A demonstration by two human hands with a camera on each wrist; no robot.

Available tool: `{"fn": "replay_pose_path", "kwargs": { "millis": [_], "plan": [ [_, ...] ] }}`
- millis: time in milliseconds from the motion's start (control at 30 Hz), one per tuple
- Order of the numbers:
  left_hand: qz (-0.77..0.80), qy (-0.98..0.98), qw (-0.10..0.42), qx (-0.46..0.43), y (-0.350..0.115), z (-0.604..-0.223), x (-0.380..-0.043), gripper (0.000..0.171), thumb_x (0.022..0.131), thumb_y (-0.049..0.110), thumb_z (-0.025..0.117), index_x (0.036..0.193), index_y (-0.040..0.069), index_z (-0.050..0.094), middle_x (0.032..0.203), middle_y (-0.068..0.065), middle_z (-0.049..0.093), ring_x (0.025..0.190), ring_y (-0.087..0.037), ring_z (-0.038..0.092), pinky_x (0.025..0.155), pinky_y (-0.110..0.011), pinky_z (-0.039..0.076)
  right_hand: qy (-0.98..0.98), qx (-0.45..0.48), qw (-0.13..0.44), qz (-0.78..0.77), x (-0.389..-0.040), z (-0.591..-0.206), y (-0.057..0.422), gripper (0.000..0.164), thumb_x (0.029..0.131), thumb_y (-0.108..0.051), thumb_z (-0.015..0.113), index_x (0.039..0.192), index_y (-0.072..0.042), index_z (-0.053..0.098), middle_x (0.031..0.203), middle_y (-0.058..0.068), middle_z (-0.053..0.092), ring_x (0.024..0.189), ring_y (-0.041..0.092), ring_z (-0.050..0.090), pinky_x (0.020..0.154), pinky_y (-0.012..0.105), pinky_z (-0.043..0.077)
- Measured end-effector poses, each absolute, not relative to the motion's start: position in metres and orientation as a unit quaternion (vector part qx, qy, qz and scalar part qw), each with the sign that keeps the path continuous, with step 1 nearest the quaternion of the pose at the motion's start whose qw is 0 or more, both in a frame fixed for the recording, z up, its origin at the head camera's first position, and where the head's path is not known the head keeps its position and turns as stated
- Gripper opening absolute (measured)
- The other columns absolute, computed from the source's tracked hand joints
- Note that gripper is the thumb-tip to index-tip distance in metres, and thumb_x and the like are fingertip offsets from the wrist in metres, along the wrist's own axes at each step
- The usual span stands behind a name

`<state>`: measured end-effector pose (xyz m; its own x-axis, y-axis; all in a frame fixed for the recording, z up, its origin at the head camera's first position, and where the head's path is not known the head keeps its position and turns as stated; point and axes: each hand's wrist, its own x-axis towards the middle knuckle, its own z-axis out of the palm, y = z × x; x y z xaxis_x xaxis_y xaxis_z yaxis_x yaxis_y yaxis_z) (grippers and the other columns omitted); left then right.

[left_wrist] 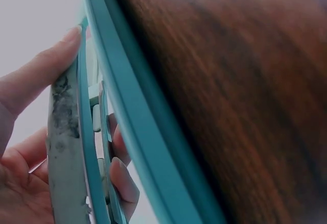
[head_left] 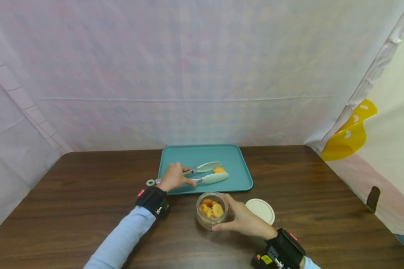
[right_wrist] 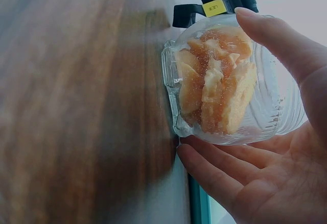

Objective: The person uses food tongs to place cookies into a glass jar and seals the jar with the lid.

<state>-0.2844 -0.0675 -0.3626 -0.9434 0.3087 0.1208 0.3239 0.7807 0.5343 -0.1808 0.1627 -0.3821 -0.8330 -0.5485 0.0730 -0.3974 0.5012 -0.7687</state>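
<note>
My left hand (head_left: pixel 176 177) holds a pair of tongs (head_left: pixel 214 178) with pale tips over the teal tray (head_left: pixel 233 158), thumb on one arm and fingers on the other. The tips are spread, and a small golden cookie (head_left: pixel 219 170) lies on the tray between them. In the left wrist view the tongs (left_wrist: pixel 66 132) run beside the tray's edge (left_wrist: pixel 127 101). My right hand (head_left: pixel 245 220) grips a lidless glass jar (head_left: pixel 207 223) from its right side, thumb at the front. Several golden cookies (right_wrist: pixel 219 81) show through the jar's wall.
A round white lid (head_left: pixel 260 211) lies on the brown wooden table (head_left: pixel 97 209), just right of the jar and partly behind the right hand. Pale cloth curtains (head_left: pixel 181 74) stand behind and at both sides. A yellow cutout (head_left: pixel 348 138) hangs at the right.
</note>
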Motion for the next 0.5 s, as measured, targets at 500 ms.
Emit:
{"fn": "replay_pose_path", "kwargs": {
  "millis": [500],
  "plan": [
    [-0.299, -0.939, 0.023, -0.166, -0.0664, -0.3617, -0.2811, 0.053, 0.062, 0.029, 0.08, 0.105, 0.002, 0.065, 0.098, -0.018, 0.064, 0.038, -0.007, 0.008, 0.039, -0.021, 0.017, 0.86, -0.265, 0.109, -0.422, -0.1796, -0.3793, 0.1629, 0.084, 0.071, -0.044, 0.07, 0.138, -0.018, 0.026, 0.131, -0.002, 0.044, 0.116, 0.015, 0.045, 0.092, 0.038, 0.037]
  ]
}}
